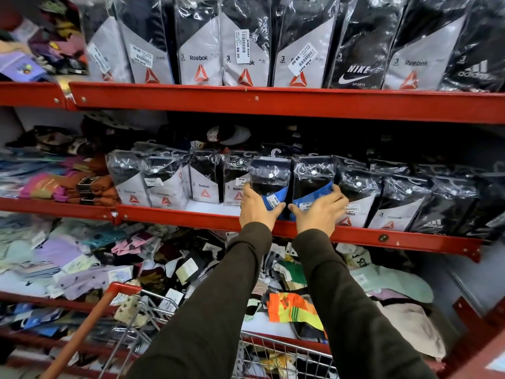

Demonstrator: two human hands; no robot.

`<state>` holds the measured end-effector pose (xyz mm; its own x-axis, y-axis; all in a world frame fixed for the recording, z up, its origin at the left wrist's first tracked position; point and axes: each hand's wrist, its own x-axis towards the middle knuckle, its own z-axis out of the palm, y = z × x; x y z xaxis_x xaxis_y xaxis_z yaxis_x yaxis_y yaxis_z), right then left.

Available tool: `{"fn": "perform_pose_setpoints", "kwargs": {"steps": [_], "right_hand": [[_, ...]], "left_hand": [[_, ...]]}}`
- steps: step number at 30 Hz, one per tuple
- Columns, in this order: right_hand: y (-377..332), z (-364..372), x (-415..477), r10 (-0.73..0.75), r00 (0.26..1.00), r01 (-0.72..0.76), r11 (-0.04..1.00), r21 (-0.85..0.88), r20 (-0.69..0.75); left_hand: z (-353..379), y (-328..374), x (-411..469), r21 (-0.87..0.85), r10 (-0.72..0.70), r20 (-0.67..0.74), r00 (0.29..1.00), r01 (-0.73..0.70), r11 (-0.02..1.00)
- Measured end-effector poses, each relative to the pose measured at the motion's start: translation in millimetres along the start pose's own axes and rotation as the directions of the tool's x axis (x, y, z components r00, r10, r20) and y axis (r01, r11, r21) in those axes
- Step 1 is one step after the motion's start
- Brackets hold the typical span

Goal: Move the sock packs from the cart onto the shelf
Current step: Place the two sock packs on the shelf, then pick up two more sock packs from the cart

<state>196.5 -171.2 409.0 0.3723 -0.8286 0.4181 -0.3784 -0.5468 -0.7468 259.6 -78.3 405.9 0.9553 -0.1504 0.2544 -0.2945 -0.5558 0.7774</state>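
Observation:
Two black sock packs with blue card inserts stand upright side by side on the middle red shelf (169, 216). My left hand (257, 207) grips the lower left side of the left blue pack (270, 179). My right hand (319, 210) grips the lower right side of the right blue pack (313, 179). Both arms wear dark sleeves and reach over the cart (120, 294), whose red handle and wire basket show at the bottom. Rows of black-and-grey sock packs (203, 184) flank the two held packs.
The upper shelf (273, 101) carries tall Reebok, Nike and Adidas packs. Loose colourful socks (295, 310) lie heaped on the lower shelf. Folded socks are stacked at the left of the middle shelf (93, 184). A red upright post (475, 332) stands at the right.

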Motion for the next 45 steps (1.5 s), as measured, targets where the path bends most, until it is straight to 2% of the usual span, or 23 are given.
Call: {"fn": "perform_pose_setpoints", "kwargs": {"steps": [3,6,10,13,16,20,25,29,32,34,37,45], "right_hand": [[8.1,-1.0,-5.3,0.038,0.996,-0.037,0.999,-0.011,0.081],[18.1,-4.9,-15.0,0.002,0.996,-0.005,0.999,0.032,0.087],[33.3,-15.0,-36.2,-0.06,0.998,0.058,0.996,0.063,0.021],[53.7,-17.6,-63.3,-0.128,0.989,0.123,0.989,0.077,0.068],[82.7,-12.4,-100.3,-0.14,0.977,0.131,0.989,0.064,0.159],[127.1,-4.5,-158.6,-0.037,0.925,0.043,0.999,-0.01,0.378],[185.4,3.1,-232.3,0.182,0.76,-0.024,0.967,-0.252,0.624],[232.2,15.7,-289.4,0.351,0.589,-0.041,0.912,-0.407,0.728],[262.8,32.1,-323.2,0.476,0.467,-0.037,0.852,-0.522,0.745],[274.6,42.5,-337.1,0.508,0.408,0.037,0.821,-0.569,0.759],[295.5,72.6,-357.5,0.559,0.349,0.124,0.768,-0.628,0.752],[329.2,137.6,-392.0,0.699,0.286,0.069,0.667,-0.742,0.655]], "left_hand": [[-2.1,-4.0,-1.7,-0.041,0.037,0.067,0.997,-0.034,0.999],[-5.1,-8.5,-9.8,-0.036,0.062,0.082,0.995,-0.059,0.998],[-6.3,-22.2,-35.9,-0.014,0.104,0.005,0.995,-0.104,0.994],[-5.0,-45.2,-69.1,-0.034,0.193,-0.093,0.977,-0.197,0.98],[2.7,-83.2,-105.3,0.0,0.249,-0.079,0.965,-0.249,0.968],[10.5,-142.8,-151.4,0.076,0.167,0.056,0.984,-0.171,0.982],[18.2,-222.0,-207.7,0.168,-0.024,0.215,0.976,-0.013,0.986],[31.7,-291.3,-255.2,0.336,-0.3,0.398,0.867,0.166,0.927],[39.0,-324.7,-282.7,0.325,-0.496,0.438,0.75,0.382,0.865],[41.3,-339.1,-292.6,0.39,-0.591,0.461,0.662,0.447,0.805],[59.0,-374.0,-299.7,0.481,-0.674,0.463,0.576,0.476,0.736],[113.5,-437.6,-298.0,0.59,-0.8,0.433,0.415,0.541,0.6]]}}
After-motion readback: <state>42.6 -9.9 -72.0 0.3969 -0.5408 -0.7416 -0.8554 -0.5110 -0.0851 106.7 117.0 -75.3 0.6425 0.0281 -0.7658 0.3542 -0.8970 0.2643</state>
